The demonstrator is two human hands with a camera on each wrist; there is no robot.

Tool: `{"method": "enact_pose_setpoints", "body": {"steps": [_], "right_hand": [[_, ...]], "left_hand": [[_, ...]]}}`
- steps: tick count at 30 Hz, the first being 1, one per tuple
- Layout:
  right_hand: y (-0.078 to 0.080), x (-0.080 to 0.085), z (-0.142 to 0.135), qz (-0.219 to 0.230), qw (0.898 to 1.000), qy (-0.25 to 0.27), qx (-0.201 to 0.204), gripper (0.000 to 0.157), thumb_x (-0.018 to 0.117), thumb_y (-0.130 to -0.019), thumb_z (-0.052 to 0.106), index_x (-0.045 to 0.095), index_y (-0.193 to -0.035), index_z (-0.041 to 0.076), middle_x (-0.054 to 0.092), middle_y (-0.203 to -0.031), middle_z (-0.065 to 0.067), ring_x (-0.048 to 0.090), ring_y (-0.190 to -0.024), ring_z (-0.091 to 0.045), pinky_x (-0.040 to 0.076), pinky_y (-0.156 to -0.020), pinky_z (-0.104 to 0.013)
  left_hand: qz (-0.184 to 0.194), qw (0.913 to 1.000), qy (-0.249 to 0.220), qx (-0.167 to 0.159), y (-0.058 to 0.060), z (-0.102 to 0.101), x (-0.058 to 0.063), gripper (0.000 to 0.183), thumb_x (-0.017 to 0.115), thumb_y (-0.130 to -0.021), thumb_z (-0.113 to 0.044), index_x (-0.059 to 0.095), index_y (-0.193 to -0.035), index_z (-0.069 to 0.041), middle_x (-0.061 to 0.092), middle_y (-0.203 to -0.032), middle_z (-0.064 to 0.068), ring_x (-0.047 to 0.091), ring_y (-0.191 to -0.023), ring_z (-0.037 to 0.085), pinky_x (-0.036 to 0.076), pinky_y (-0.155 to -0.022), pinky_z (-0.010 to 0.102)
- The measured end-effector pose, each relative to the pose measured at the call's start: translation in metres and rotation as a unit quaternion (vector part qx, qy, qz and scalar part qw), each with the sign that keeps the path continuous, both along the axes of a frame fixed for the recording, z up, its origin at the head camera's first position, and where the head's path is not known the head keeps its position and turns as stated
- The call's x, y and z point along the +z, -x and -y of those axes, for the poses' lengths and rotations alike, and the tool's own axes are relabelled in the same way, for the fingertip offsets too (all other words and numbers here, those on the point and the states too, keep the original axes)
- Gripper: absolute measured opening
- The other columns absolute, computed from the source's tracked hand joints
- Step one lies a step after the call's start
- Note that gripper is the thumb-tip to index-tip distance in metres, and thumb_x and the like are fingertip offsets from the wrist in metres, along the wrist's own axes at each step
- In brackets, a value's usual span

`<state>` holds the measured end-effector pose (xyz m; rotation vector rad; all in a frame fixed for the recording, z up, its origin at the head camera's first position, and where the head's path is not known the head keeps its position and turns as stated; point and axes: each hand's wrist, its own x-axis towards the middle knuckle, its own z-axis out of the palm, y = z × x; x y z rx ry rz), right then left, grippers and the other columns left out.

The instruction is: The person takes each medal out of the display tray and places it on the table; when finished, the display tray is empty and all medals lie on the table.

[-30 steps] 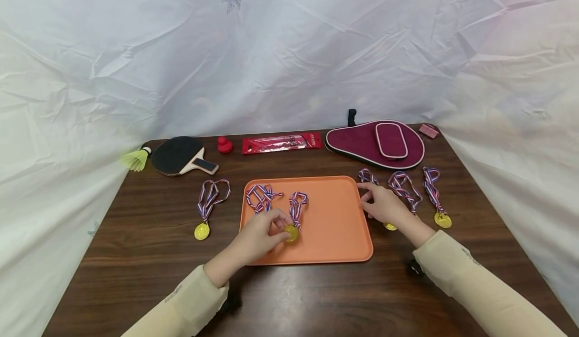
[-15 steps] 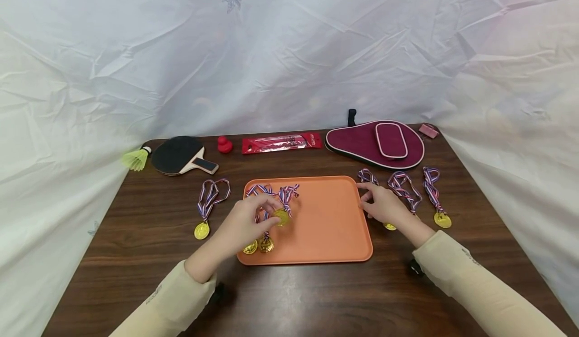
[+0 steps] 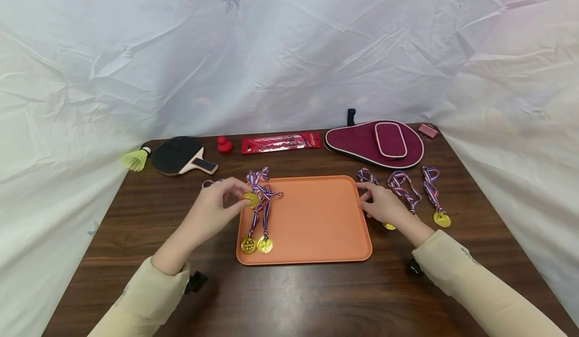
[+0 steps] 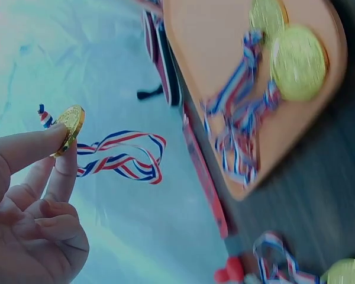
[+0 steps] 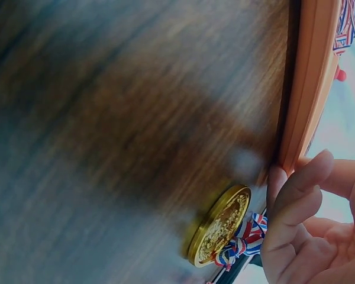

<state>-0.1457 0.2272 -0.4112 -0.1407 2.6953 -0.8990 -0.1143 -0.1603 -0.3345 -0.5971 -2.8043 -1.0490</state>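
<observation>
Between thumb and fingers, my left hand pinches a gold medal. Its striped ribbon hangs free from the medal in the left wrist view. The hand is over the left edge of an orange tray. Two gold medals, a left one and a right one, lie side by side in the tray's near left corner. My right hand touches the tray's right edge with its fingertips. Below those fingers, in the right wrist view, a gold medal lies on the table.
More medals lie right of the tray, such as the outermost medal. Along the back are a shuttlecock, a table tennis bat, a red duck, a red packet and a maroon bat case. A white cloth hangs behind.
My left hand has moved left and away with the pinched medal, from mid-tray to the tray's left edge, uncovering the two medals in the near corner. The right hand has stayed put.
</observation>
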Motion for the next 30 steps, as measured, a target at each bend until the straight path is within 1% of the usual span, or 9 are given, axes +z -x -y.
{"method": "enact_pose_setpoints", "body": {"steps": [3,7,11,16,22,26,30], "right_hand": [[0.000,0.000,0.000,0.001,1.000,0.002,-0.002,0.051,0.057,-0.086,0.010,0.039,-0.133,0.008,0.059,-0.081,-0.003,0.056,-0.056,-0.015,0.044,-0.052,-0.031],[0.000,0.000,0.000,0.001,1.000,0.000,-0.004,0.051,0.057,-0.086,0.010,0.039,-0.133,0.008,0.059,-0.081,-0.003,0.056,-0.055,-0.015,0.043,-0.052,-0.031],[0.000,0.000,0.001,0.005,1.000,-0.001,-0.006,0.052,0.057,-0.086,0.011,0.038,-0.134,0.008,0.059,-0.082,-0.003,0.056,-0.056,-0.014,0.043,-0.052,-0.030],[0.001,0.000,0.001,0.010,1.000,-0.001,-0.010,0.051,0.057,-0.086,0.011,0.038,-0.133,0.009,0.059,-0.083,-0.005,0.055,-0.055,-0.015,0.043,-0.050,-0.031],[0.001,0.000,0.001,0.012,1.000,-0.003,-0.012,0.051,0.056,-0.086,0.011,0.038,-0.134,0.010,0.058,-0.084,-0.005,0.054,-0.055,-0.015,0.043,-0.050,-0.031],[0.000,0.000,0.001,0.008,1.000,-0.001,-0.009,0.051,0.056,-0.086,0.011,0.038,-0.134,0.009,0.058,-0.085,-0.005,0.055,-0.055,-0.015,0.043,-0.050,-0.031],[0.000,0.001,0.002,0.009,1.000,-0.002,-0.010,0.051,0.056,-0.086,0.011,0.038,-0.134,0.009,0.058,-0.084,-0.005,0.055,-0.055,-0.015,0.043,-0.049,-0.031]], "left_hand": [[-0.018,0.9996,0.010,0.017,0.004,0.016,0.002,0.020,0.071,-0.077,-0.023,0.061,-0.094,-0.024,0.058,-0.074,-0.011,0.039,-0.057,0.015,0.032,-0.049,0.028],[-0.038,0.9983,0.024,0.037,0.009,0.039,0.000,0.020,0.071,-0.077,-0.023,0.061,-0.095,-0.022,0.058,-0.075,-0.010,0.039,-0.054,0.014,0.031,-0.047,0.027],[-0.042,0.9968,0.040,0.055,0.011,0.061,-0.001,0.021,0.072,-0.076,-0.022,0.061,-0.094,-0.022,0.059,-0.074,-0.010,0.037,-0.052,0.014,0.030,-0.047,0.027],[-0.016,0.9962,0.037,0.077,0.015,0.089,-0.005,0.020,0.072,-0.077,-0.025,0.062,-0.094,-0.022,0.059,-0.074,-0.007,0.040,-0.052,0.014,0.031,-0.048,0.027],[0.025,0.9967,0.009,0.076,0.023,0.125,-0.015,0.023,0.068,-0.080,-0.027,0.062,-0.097,-0.014,0.062,-0.079,0.001,0.055,-0.060,0.011,0.040,-0.052,0.021],[0.038,0.9962,0.004,0.078,0.025,0.146,-0.021,0.025,0.068,-0.080,-0.026,0.062,-0.099,-0.010,0.063,-0.081,0.005,0.058,-0.066,0.007,0.042,-0.055,0.018],[0.045,0.9955,0.003,0.084,0.025,0.162,-0.029,0.025,0.068,-0.080,-0.024,0.061,-0.099,-0.008,0.063,-0.081,0.006,0.060,-0.068,0.008,0.042,-0.056,0.016]]}}
